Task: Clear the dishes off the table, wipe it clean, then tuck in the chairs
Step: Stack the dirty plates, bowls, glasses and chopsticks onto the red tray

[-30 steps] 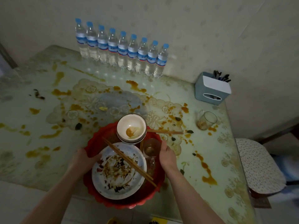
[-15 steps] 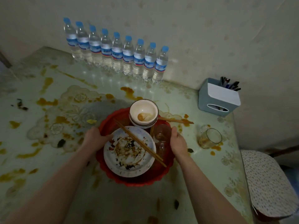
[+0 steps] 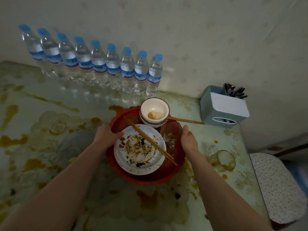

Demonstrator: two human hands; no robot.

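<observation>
Nine water bottles [image 3: 106, 64] behind basin [image 3: 150, 178]

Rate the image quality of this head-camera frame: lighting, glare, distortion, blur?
Head view: dim, flat indoor light with a greenish cast; faint reflections of the water bottles on the glossy table; wide-angle bending leans the leftmost bottles outward; forearms near the bottom edge look soft; the plate in the red basin and both hands, left hand and right hand, stay readable.

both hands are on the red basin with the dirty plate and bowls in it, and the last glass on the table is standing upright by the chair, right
Not quite. Both hands, left hand and right hand, do grip the red basin with the plate and bowls, but the head view shows the glass lying on its side.
</observation>
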